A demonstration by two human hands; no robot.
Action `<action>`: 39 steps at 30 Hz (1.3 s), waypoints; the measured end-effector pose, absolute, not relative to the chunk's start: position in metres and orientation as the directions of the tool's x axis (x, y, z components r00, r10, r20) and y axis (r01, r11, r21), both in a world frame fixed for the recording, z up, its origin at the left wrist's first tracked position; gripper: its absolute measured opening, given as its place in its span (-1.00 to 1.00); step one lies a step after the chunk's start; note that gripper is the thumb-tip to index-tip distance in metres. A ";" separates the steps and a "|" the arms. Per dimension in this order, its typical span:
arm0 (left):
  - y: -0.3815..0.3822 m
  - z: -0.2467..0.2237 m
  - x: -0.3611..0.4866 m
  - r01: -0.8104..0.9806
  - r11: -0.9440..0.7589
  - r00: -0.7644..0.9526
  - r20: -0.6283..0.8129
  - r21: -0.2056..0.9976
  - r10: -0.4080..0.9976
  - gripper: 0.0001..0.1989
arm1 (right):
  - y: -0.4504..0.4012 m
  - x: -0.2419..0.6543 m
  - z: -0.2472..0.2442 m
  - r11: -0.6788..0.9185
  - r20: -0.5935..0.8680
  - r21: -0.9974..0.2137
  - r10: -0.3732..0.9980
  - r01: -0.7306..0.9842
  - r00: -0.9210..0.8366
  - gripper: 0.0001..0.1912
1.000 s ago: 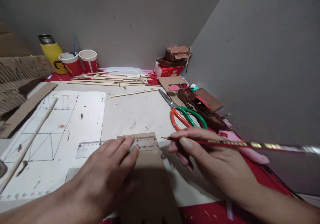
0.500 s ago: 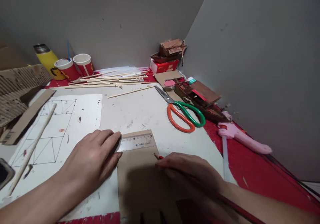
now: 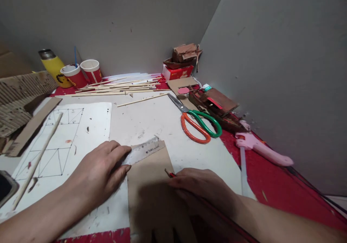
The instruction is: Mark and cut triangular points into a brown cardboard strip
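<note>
My left hand is closed on one end of a clear ruler, thumb and fingers gripping its left end. The ruler lies slanted across the top of a brown cardboard piece, its far end reaching past the cardboard's top edge. In my right hand is a dark red pencil, its tip over the right part of the cardboard; whether it touches I cannot tell. My right hand's shadow darkens the lower cardboard.
Scissors lie beyond my right hand, near a brown model boat and a pink glue gun. To the left is a paper with a line drawing, a stick on it. Wooden sticks, cups and a yellow bottle stand behind.
The ruler has turned, its right end swinging up and away from me. The pencil tip has shifted slightly left and down. My left hand keeps its hold at about the same place.
</note>
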State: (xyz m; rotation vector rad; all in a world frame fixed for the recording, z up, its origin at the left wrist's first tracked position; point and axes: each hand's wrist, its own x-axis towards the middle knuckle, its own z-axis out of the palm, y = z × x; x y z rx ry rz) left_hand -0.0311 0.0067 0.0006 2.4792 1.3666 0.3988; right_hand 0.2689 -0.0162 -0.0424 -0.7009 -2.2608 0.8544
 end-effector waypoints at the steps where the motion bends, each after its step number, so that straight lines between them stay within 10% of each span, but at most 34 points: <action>1: 0.007 0.001 -0.032 0.774 -0.489 0.501 0.082 0.403 0.861 -0.71 | -0.016 0.269 -0.042 0.648 0.355 -0.722 0.648 0.242 -0.674 -0.71; 12: 0.002 0.000 -0.031 0.683 -0.399 0.500 0.006 0.612 0.866 -0.72 | -0.020 0.268 -0.045 0.631 0.341 -0.732 0.665 0.256 -0.664 -0.70; 25: 0.020 0.012 -0.004 0.769 -0.630 0.626 0.075 0.112 0.776 -0.69 | -0.012 0.272 -0.047 0.692 0.342 -0.650 0.634 0.313 -0.693 -0.77; 39: 0.018 0.002 -0.007 0.662 -0.748 0.726 0.204 0.053 0.657 -0.63 | -0.005 0.266 -0.036 0.665 0.460 -0.506 0.747 0.549 -0.480 -0.71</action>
